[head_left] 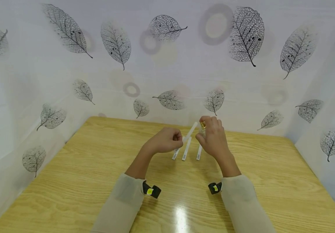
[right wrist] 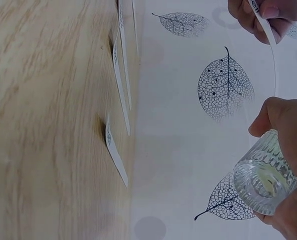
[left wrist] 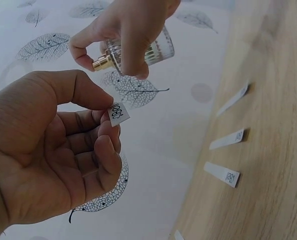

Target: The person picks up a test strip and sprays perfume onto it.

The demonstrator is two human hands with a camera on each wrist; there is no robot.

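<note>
My left hand [head_left: 167, 140] pinches a white paper scent strip [head_left: 191, 129] between thumb and fingers. In the left wrist view, its printed end [left wrist: 119, 115] sticks out past the fingertips. The strip's far end points toward the perfume bottle [right wrist: 263, 175], a ribbed clear glass one with a gold spray top [left wrist: 102, 62]. My right hand [head_left: 214, 137] grips that bottle above the table, with a finger on the spray top. Below the hands, more scent strips lie on the table, one [head_left: 186, 149] in the middle and another [head_left: 198, 152] to its right.
The wooden table [head_left: 77, 181] ends at its back edge just beyond the hands. White cloth [head_left: 173, 71] with a leaf print hangs behind and at both sides. Black wrist bands [head_left: 152, 190] with cameras sit at the sleeve cuffs.
</note>
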